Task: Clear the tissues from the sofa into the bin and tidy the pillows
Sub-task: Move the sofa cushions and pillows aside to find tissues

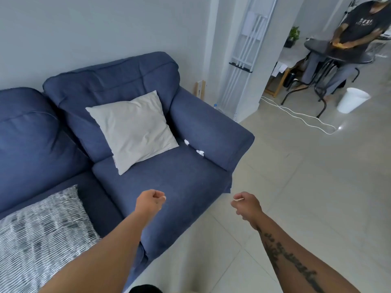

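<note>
Both hands (150, 200) fisted; 2 white crumpled tissues (200, 152) by sofa armrest (211, 132).

Two tissues (194, 147) beside sofa (190, 182) armrest — both hands (150, 201) fisted

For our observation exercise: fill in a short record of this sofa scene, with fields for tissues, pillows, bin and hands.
tissues: two crumpled bits, one and another, in the crease by the sofa's armrest
pillows: plain pillow propped against the backrest; patterned pillow on the next seat
bin: white bin on the floor near a dark table
hands: left hand and right hand loosely closed
</note>
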